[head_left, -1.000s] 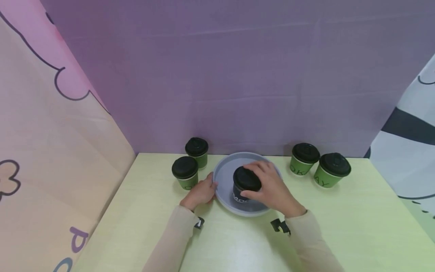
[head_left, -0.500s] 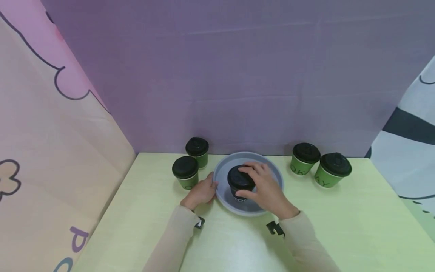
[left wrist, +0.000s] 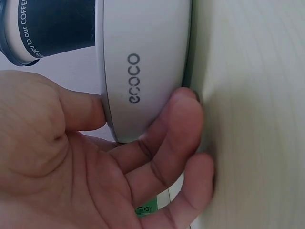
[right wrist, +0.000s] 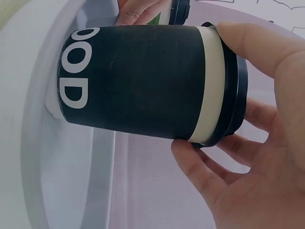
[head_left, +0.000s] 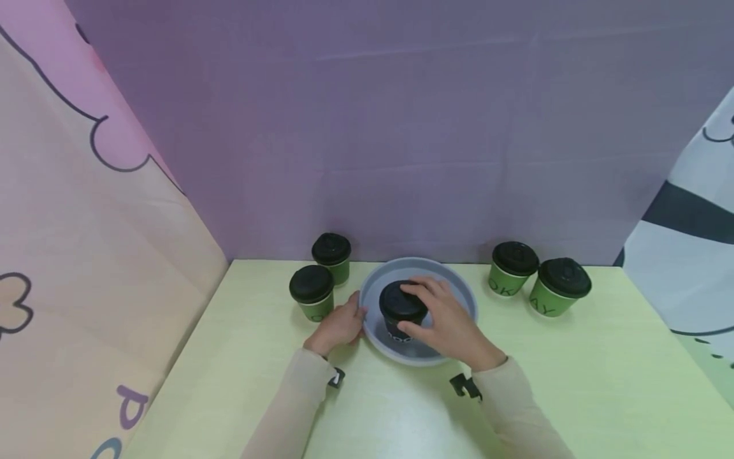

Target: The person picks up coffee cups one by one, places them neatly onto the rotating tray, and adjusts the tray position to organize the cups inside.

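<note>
A dark paper coffee cup (head_left: pixel 399 322) with a black lid stands upright in the round grey tray (head_left: pixel 436 354). My right hand (head_left: pixel 447 324) holds it near the top; in the right wrist view the thumb lies on the lid's rim and a fingertip touches the opposite side just below the lid (right wrist: pixel 233 90). White letters show near the cup's base. At the tray's left edge, my left hand (head_left: pixel 339 325) grips the rim. In the left wrist view its thumb presses over the rim and curled fingers rest against the outer wall, marked "ecoco", and its underside.
Two green cups with black lids, one nearer (head_left: pixel 312 296) and one farther (head_left: pixel 332 255), stand just left of the tray. Two more green cups, one (head_left: pixel 510 271) beside the other (head_left: pixel 559 290), are to the right. A purple cloth wall (head_left: pixel 367 127) rises behind the pale table (head_left: pixel 378 414).
My right hand has moved left with the dark cup, from the tray's centre toward its left side, mostly in the first half second. My left hand stays on the rim.
</note>
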Available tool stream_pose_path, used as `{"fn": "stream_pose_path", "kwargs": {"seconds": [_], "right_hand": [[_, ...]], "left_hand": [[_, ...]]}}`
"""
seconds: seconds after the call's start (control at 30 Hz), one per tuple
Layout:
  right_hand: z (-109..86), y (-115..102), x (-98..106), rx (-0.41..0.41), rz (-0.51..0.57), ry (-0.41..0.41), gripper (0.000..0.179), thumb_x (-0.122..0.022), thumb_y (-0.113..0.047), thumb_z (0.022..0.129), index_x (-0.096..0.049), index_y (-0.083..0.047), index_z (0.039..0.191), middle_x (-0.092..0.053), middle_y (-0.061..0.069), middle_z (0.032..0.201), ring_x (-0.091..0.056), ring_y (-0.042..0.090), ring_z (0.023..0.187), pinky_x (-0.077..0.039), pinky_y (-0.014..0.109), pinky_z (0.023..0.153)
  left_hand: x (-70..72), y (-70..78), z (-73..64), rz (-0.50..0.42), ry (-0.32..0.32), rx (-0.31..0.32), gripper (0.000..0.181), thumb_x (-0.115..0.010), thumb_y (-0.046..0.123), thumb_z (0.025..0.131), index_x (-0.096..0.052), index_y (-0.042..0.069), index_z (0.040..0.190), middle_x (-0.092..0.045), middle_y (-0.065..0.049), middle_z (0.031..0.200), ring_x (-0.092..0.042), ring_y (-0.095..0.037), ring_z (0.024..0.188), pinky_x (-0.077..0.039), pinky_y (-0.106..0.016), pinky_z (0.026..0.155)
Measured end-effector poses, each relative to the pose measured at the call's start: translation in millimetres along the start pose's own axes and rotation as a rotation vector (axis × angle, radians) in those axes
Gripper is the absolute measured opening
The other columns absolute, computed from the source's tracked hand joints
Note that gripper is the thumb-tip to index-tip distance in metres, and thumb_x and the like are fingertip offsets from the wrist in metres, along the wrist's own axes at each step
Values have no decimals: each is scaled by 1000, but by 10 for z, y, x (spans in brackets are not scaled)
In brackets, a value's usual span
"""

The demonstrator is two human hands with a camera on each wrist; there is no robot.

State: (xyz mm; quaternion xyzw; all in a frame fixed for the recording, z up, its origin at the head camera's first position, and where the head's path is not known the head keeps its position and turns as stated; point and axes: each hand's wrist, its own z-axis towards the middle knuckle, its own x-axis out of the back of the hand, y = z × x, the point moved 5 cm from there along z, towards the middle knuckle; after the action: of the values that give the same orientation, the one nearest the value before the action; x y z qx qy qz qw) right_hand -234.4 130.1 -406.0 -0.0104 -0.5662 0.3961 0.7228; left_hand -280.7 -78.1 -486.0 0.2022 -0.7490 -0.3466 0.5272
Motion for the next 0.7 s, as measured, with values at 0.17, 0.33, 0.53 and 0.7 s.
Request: {"fn": "stream_pose_path", "kwargs": {"seconds": [0.17, 0.33, 0.53, 0.7], "right_hand": [[-4, -8, 3, -11, 13, -16, 67, -79, -44, 89, -56, -14, 144, -48, 9, 153, -47, 34, 136, -49, 55, 104], [-7, -2, -3, -13, 18, -12, 67, -79, -44, 88, -56, -16, 144, -48, 8, 153, -46, 34, 136, -48, 56, 105], [-14, 3, -2, -14, 20, -14, 69, -79, -44, 88, -55, -16, 145, -47, 8, 154, -47, 34, 137, -49, 55, 105], [-6, 13, -10, -16, 18, -27, 68, -78, -45, 89, -54, -16, 146, -46, 8, 154, -47, 34, 138, -48, 55, 106]], "left_hand": [[7, 17, -10, -1, 11, -6, 57, -35, 25, 112, -21, 2, 162, -65, -10, 72, -54, -17, 53, -47, -31, 67], [11, 27, -8, 32, 40, -14, 55, -37, 25, 112, -26, 2, 160, -65, -5, 70, -57, -15, 55, -47, -31, 66], [24, 45, -7, 78, 75, -29, 53, -38, 24, 111, -30, 0, 158, -64, -1, 70, -59, -14, 60, -48, -32, 69], [46, 55, -24, 83, 92, -39, 52, -40, 23, 111, -34, 1, 157, -64, -1, 70, -59, -14, 60, -48, -33, 69]]}}
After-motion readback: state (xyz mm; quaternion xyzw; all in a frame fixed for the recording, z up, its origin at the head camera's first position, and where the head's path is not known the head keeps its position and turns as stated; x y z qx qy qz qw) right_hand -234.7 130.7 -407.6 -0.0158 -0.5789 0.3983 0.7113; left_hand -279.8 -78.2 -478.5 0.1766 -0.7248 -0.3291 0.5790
